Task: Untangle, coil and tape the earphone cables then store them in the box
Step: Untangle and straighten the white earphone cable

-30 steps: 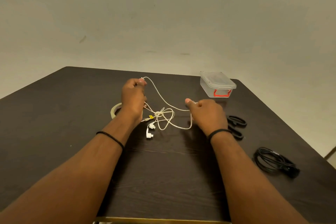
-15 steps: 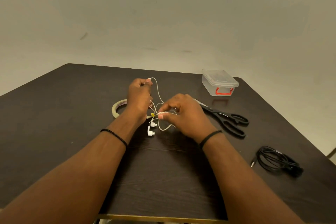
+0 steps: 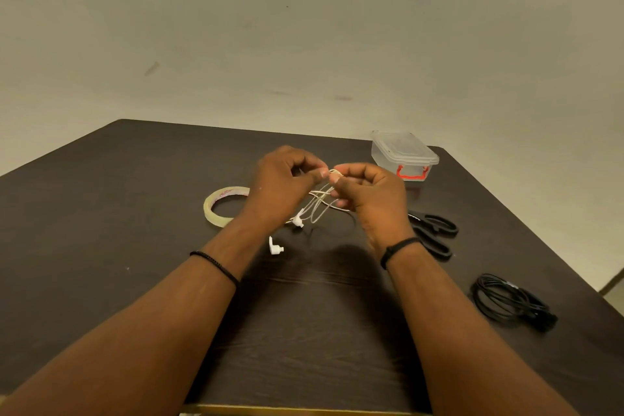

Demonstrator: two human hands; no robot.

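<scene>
head view: the white earphone cable (image 3: 322, 204) is held above the tabletop (image 3: 101, 213), pinched at its top between the left hand (image 3: 283, 184) and the right hand (image 3: 369, 192), loops and earbuds (image 3: 275, 246) dangling. untangling or early coiling is judged to be in hand. even loops are called for next, then tape from the tape roll (image 3: 219, 204); the box (image 3: 403, 155) is seen lidded at the far right.

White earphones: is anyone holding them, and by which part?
Yes. Both hands pinch the white cable near its top loops: left hand and right hand close together. The earbuds hang free below.
</scene>
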